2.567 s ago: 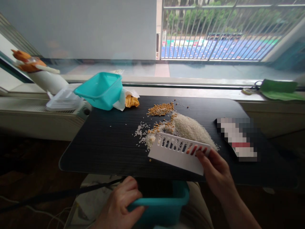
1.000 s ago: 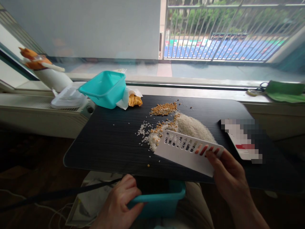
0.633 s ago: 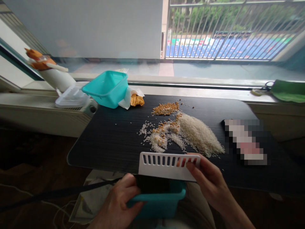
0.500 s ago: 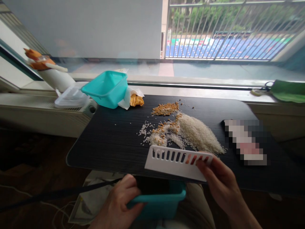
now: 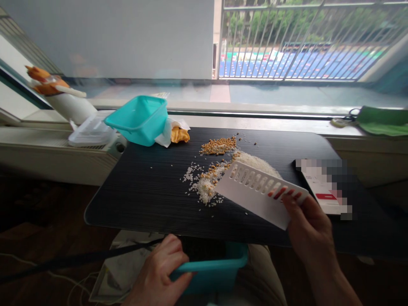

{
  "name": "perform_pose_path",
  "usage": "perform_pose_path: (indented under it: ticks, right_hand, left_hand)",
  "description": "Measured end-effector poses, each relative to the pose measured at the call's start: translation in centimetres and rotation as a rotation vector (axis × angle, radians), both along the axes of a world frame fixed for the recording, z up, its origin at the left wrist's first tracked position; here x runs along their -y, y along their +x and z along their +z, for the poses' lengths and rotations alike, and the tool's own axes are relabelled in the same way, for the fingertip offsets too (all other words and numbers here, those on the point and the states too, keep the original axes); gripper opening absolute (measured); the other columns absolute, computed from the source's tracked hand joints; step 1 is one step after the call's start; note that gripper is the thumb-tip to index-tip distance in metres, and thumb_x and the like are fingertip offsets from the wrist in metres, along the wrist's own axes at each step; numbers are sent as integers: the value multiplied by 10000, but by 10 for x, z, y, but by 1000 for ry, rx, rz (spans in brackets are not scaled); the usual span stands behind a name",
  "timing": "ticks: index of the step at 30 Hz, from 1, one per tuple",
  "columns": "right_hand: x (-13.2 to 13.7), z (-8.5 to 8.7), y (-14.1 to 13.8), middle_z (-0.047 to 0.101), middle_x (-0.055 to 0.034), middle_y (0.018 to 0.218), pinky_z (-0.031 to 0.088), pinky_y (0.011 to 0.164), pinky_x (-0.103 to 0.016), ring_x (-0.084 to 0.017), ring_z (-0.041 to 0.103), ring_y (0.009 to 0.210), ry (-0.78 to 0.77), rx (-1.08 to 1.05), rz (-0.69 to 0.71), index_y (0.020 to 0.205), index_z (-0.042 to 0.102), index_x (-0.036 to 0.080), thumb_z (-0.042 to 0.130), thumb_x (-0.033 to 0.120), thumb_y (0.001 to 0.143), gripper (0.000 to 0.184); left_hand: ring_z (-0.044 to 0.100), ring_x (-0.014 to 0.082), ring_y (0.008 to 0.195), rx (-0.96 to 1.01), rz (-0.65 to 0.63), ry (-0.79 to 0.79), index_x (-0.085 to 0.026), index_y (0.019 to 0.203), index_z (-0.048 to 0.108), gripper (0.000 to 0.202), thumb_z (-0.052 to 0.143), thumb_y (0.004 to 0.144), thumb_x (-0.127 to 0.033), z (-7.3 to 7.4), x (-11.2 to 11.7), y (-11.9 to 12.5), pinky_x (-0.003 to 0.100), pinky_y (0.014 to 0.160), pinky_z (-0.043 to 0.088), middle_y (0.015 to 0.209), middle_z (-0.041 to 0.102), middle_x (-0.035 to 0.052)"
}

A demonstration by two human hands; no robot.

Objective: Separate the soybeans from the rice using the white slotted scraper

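My right hand [image 5: 307,221] grips the right end of a white slotted plastic plate [image 5: 251,197], held tilted over the black table. Behind the plate, a heap of white rice [image 5: 255,160] is partly hidden. Left of it lies a smaller patch of rice mixed with yellow beans [image 5: 207,187]. Farther back rests a pile of yellow beans [image 5: 219,145] with some rice grains in it. Below the table's front edge, my left hand [image 5: 165,265] is closed on the rim of a teal plastic bin [image 5: 213,272], whose inside is dark.
On the table [image 5: 137,191], a second teal bin [image 5: 140,121] stands at the back left, by a crumpled orange and white wrapper [image 5: 179,134]. A partly blurred phone-like slab [image 5: 323,191] lies at the right. Scissors [image 5: 353,114] and a green cloth [image 5: 382,121] rest on the sill.
My right hand has moved the plate up and to the right, tilting it, so it covers part of the rice heap. My left hand keeps its hold on the bin's rim.
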State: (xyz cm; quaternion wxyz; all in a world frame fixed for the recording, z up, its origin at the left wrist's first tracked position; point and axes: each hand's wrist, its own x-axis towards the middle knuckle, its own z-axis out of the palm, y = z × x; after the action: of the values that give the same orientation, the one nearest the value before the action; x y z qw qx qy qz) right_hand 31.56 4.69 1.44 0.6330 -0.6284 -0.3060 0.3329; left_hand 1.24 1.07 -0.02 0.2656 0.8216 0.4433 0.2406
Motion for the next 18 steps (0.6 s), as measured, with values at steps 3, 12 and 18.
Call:
perform_pose_path:
  ticks: [3, 12, 18]
  right_hand:
    - [-5, 1, -6, 780, -48, 880, 587, 864, -398, -237, 729, 868, 13, -11, 94, 861, 769, 236, 805, 490, 761, 275]
    - [3, 5, -9, 771, -12, 877, 568, 882, -343, -203, 709, 879, 34, -54, 122, 867, 768, 273, 793, 450, 799, 192]
    - [9, 5, -6, 773, -28, 896, 577, 875, -357, -226, 718, 902, 5, -14, 166, 844, 753, 255, 763, 425, 832, 171]
  left_hand:
    - [586, 172, 678, -10, -7, 9, -188, 632, 628, 203, 589, 765, -40, 0, 0, 0, 243, 577, 447, 646, 588, 2]
    - [582, 171, 678, 4, -11, 0, -182, 628, 621, 195, 599, 768, -48, 0, 0, 0, 244, 576, 434, 644, 574, 4]
    - [585, 171, 686, 16, 13, 3, -188, 632, 619, 198, 591, 756, -36, 0, 1, 1, 247, 588, 438, 657, 579, 1]
